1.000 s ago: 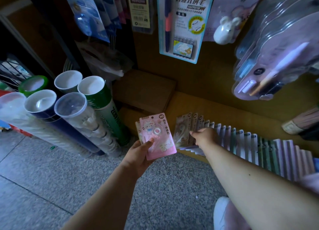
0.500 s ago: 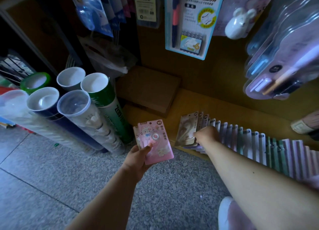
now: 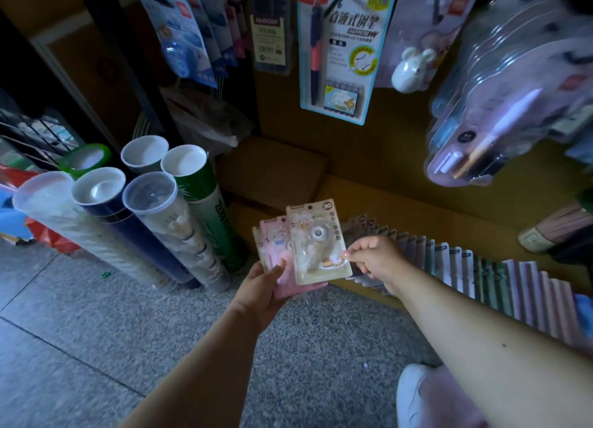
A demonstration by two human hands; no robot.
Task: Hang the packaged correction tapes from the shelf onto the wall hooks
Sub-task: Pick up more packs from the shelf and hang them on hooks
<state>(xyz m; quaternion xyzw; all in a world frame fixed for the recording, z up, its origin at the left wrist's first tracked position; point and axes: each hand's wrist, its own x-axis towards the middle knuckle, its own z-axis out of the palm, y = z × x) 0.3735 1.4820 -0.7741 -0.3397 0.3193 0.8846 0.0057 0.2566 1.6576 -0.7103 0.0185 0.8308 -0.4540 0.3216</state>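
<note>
My left hand [image 3: 261,294] grips a small stack of pink correction tape packs [image 3: 276,244] by their lower edge. My right hand [image 3: 373,260] pinches the right edge of a beige correction tape pack [image 3: 316,244] and holds it over the front of that stack. Behind my right hand, a long row of correction tape packs [image 3: 481,267] stands on edge along the low wooden shelf [image 3: 401,199]. Above, packaged pens [image 3: 340,52] and other blister packs hang on wall hooks.
Several tall tubes with white caps [image 3: 150,215] lean against the shelf at left. Cardboard boxes [image 3: 272,170] sit in the corner. A bulky stack of clear blister packs [image 3: 513,90] hangs at upper right. The floor [image 3: 96,347] is grey speckled stone. A white shoe [image 3: 414,395] shows below.
My right hand pulled a beige pack out of the shelf row and brought it left, onto the front of the pink stack in my left hand.
</note>
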